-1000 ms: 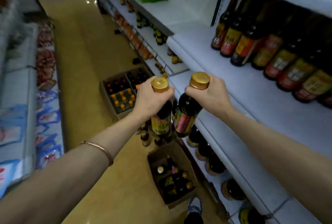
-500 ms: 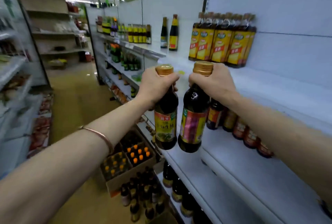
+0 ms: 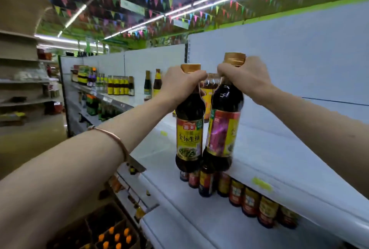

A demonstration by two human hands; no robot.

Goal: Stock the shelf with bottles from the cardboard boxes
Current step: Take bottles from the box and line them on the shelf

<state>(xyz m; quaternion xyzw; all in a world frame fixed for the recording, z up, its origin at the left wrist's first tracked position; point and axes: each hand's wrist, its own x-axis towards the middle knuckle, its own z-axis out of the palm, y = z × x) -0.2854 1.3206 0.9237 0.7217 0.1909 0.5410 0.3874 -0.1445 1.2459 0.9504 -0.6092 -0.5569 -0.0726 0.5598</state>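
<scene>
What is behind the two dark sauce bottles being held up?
Between the dark bottle in the left hand and the one in the right hand, yellow-labelled bottles show on the white shelf. The held bottles hide how many.

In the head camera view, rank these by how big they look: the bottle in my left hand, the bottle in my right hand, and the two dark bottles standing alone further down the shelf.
1. Right-hand bottle and left-hand bottle: about alike, both near the camera, so unranked.
2. The two distant dark bottles: far smaller, mainly from distance.
</scene>
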